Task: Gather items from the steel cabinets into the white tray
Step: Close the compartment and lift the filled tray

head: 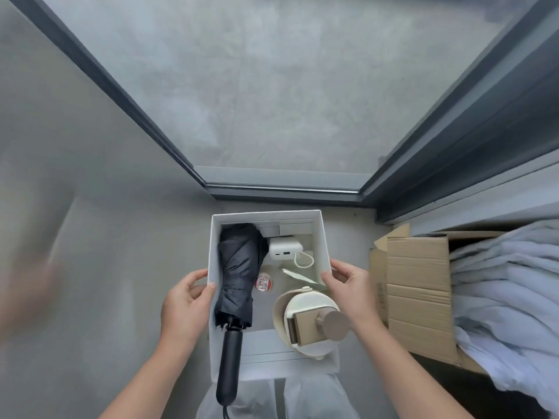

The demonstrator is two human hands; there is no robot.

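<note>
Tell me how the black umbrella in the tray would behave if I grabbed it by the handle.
The umbrella would probably lift as one stiff piece, though its loose fabric folds may flop. Its handle sticks out past the tray edge, so lifting may tip it. The handle looks smooth and rounded, possibly a bit slippery.

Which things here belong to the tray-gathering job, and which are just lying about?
Job: white tray, held by left hand and right hand; in it black umbrella, power bank, cream flask, small red-labelled tub.
Lying about: cardboard box, pale blue fabric.
</note>
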